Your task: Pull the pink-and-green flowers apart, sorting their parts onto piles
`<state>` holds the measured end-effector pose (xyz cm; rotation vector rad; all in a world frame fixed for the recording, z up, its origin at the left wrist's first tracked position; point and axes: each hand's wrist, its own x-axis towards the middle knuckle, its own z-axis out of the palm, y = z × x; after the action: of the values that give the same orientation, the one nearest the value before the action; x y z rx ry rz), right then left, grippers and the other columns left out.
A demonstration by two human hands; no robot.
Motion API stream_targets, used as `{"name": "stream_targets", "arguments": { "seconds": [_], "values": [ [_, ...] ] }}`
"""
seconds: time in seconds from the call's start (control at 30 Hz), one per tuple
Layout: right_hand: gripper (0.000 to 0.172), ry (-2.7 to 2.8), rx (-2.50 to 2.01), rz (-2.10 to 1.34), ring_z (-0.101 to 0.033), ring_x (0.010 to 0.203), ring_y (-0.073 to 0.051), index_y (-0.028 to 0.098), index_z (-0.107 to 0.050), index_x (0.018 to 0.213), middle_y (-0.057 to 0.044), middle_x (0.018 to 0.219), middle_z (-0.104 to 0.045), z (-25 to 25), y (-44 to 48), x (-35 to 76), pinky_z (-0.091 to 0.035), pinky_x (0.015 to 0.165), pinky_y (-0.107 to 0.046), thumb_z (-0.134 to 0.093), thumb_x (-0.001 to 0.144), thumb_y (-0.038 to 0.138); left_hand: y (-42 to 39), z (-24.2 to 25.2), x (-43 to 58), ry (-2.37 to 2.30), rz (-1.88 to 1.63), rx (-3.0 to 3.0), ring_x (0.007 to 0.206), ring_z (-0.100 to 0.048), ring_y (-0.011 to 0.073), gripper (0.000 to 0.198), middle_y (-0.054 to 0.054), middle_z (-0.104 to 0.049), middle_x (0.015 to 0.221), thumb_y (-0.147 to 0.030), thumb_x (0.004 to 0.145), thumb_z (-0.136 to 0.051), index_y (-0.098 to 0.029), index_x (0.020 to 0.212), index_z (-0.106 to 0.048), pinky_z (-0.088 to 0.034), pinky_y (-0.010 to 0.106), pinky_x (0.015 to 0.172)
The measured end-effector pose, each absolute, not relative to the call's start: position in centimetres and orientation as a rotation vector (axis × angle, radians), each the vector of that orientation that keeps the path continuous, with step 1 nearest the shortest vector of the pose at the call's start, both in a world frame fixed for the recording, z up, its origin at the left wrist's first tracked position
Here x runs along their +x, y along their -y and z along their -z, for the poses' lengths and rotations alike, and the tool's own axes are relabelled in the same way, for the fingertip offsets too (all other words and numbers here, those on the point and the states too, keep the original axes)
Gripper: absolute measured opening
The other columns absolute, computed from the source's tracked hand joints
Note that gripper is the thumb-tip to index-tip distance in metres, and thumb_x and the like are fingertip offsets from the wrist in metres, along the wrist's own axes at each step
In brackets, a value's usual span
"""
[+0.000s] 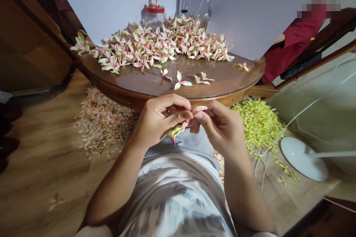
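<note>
Above my lap, at the table's front edge, both hands meet with fingertips nearly touching. My left hand (160,120) is closed in a pinch; below its fingers hangs a small stack of petals (177,132), yellow-green with pink edges. Between the thumb and forefinger of my right hand (222,127) is a pale pink petal (200,109). Fingers partly hide where the pieces meet. Just beyond lie loose flowers (181,81) with pink centres on the glass-topped table (133,83). A large heap of similar flowers (155,44) covers its back.
A red-lidded jar (155,16) and a glass bottle (205,5) stand behind the heap. On the floor are a pink-white flower pile (104,122), a yellow-green pile (257,122), white cables and a round white base (303,157). A person in red (294,44) sits at right.
</note>
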<state>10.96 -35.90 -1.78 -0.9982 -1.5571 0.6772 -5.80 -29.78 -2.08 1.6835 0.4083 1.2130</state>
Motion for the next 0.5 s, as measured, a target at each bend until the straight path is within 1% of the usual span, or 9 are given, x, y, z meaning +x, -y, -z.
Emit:
{"name": "stream_targets", "arguments": {
  "seconds": [0.13,0.23,0.3,0.37,0.4,0.5],
  "values": [
    [0.010,1.562,-0.999,-0.678,-0.065,0.054,-0.012,0.021,-0.065,0.091,0.003,0.065,-0.068,1.7,36.0,11.0,-0.053,0.054,-0.022,-0.063,0.096,0.029,30.1,2.0,-5.9,-0.460,-1.229,1.752,0.065,-0.063,0.0103,0.011,0.003,-0.070,0.083,-0.026,0.089,-0.072,-0.016,0.085,-0.071,-0.051,0.019,0.059],
    [0.015,1.600,-0.996,-0.677,-0.065,0.055,-0.011,0.021,-0.064,0.089,0.002,0.067,-0.068,1.5,36.2,11.0,-0.052,0.054,-0.022,-0.058,0.099,0.031,30.5,1.9,-6.0,-0.510,-1.264,1.833,0.064,-0.066,0.0108,0.011,0.003,-0.072,0.082,-0.028,0.089,-0.073,-0.018,0.093,-0.072,-0.053,0.018,0.059],
    [0.022,1.644,-1.027,-0.656,-0.065,0.056,-0.011,0.021,-0.063,0.087,0.001,0.066,-0.067,1.4,36.3,11.1,-0.052,0.055,-0.021,-0.052,0.102,0.032,30.8,1.8,-6.1,-0.580,-1.320,1.929,0.072,-0.070,0.0127,0.017,0.004,-0.075,0.087,-0.029,0.088,-0.073,-0.019,0.103,-0.073,-0.057,0.019,0.066],
    [0.026,1.672,-1.068,-0.637,-0.065,0.057,-0.011,0.021,-0.063,0.087,0.001,0.066,-0.067,1.2,36.3,11.2,-0.052,0.057,-0.022,-0.047,0.104,0.033,31.0,1.5,-6.2,-0.643,-1.366,2.052,0.082,-0.072,0.0139,0.021,0.004,-0.076,0.094,-0.027,0.089,-0.072,-0.019,0.108,-0.073,-0.058,0.020,0.076],
    [0.026,1.681,-1.081,-0.632,-0.065,0.058,-0.012,0.021,-0.062,0.087,0.000,0.067,-0.067,1.1,36.4,11.2,-0.052,0.058,-0.022,-0.046,0.104,0.033,31.1,1.4,-6.3,-0.655,-1.375,2.104,0.084,-0.072,0.0139,0.021,0.005,-0.077,0.096,-0.026,0.090,-0.071,-0.019,0.109,-0.073,-0.058,0.021,0.080],
    [0.022,1.683,-1.103,-0.599,-0.064,0.060,-0.012,0.021,-0.062,0.089,0.000,0.070,-0.067,1.1,36.4,11.1,-0.052,0.059,-0.023,-0.049,0.103,0.031,31.2,1.2,-6.2,-0.645,-1.384,2.173,0.086,-0.071,0.0138,0.018,0.005,-0.077,0.097,-0.022,0.091,-0.068,-0.018,0.107,-0.074,-0.057,0.022,0.083]
  ]
}}
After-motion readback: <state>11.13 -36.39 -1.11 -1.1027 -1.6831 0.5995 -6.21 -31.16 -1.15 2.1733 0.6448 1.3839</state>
